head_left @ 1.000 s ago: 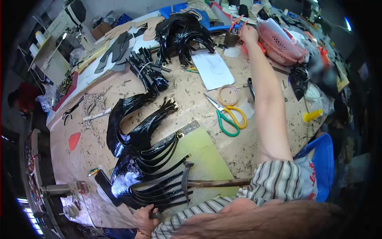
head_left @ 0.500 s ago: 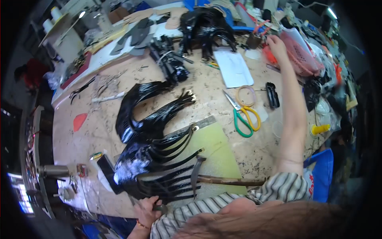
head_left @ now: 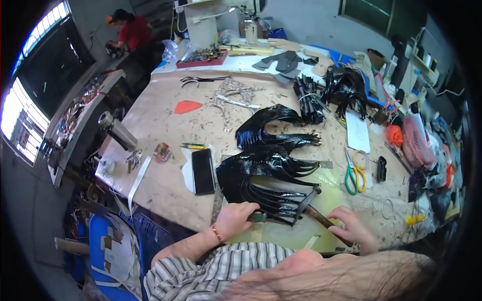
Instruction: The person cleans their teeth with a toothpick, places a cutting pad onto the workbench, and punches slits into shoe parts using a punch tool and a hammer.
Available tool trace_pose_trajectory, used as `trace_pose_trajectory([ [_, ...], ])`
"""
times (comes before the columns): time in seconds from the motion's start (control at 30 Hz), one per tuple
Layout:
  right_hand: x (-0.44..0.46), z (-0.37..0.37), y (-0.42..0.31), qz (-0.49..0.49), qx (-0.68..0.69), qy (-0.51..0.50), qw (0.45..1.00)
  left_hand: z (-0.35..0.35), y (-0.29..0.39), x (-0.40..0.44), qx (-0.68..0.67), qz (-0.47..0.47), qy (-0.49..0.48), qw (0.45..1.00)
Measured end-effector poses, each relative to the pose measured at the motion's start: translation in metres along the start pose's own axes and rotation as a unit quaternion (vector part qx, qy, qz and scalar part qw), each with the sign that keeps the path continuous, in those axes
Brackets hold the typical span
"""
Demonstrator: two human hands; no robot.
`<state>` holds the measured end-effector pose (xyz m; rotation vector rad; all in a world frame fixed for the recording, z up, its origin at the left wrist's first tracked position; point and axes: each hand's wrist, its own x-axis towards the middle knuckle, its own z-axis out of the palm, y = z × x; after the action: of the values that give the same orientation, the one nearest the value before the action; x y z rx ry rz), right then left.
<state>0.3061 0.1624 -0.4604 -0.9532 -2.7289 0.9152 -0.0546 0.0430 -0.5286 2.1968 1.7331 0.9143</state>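
My left hand is closed at the near edge of the green cutting board. A short dark-green object pokes out from its fingers; its kind is mostly hidden. On the board lie glossy black straps, cut into long strips that fan to the right. A hammer with a dark curved head and wooden handle rests beside the strip ends. My right hand is over the handle, thumb and fingers apart, the thumb at the wood. Another glossy black strap piece lies beyond.
A black phone lies left of the straps. Scissors, a tape ring and a black case are to the right. A pink basket stands at the far right, a steel flask at the left. A person in red is in the background.
My right hand has come back from beside the pink basket to the hammer handle. The view has swung left and up. My left hand stays closed near the straps.
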Motion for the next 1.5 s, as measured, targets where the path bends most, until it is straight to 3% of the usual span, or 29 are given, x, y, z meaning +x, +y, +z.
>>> trace_pose_trajectory([
  [0.1, 0.001, 0.03, -0.031, 0.067, 0.069, 0.076, 0.992, 0.001, -0.002, -0.006, -0.004, 0.002, -0.001, 1.0],
  [0.2, -0.001, 0.065, -0.03, 0.094, -0.003, 0.196, 0.976, -0.002, 0.002, -0.01, -0.021, -0.002, 0.008, 1.0],
  [0.37, 0.015, 0.097, -0.018, 0.077, -0.176, 0.313, 0.93, -0.002, 0.011, -0.028, -0.029, -0.048, 0.008, 0.998],
  [0.57, 0.024, 0.096, -0.009, 0.068, -0.197, 0.317, 0.925, 0.004, 0.016, -0.035, -0.035, -0.059, 0.034, 0.997],
  [1.0, 0.016, 0.103, -0.028, 0.122, -0.205, 0.351, 0.905, -0.003, 0.0, -0.011, -0.038, -0.033, -0.008, 0.999],
  [1.3, 0.027, 0.104, -0.027, 0.126, -0.21, 0.346, 0.906, -0.003, -0.006, -0.002, -0.053, -0.067, -0.033, 0.996],
  [1.43, 0.026, 0.101, -0.023, 0.126, -0.201, 0.334, 0.912, -0.01, -0.006, 0.0, -0.111, -0.087, -0.067, 0.988],
  [1.5, 0.024, 0.093, -0.019, 0.143, -0.151, 0.31, 0.928, -0.014, -0.007, -0.001, -0.188, -0.147, -0.053, 0.97],
])
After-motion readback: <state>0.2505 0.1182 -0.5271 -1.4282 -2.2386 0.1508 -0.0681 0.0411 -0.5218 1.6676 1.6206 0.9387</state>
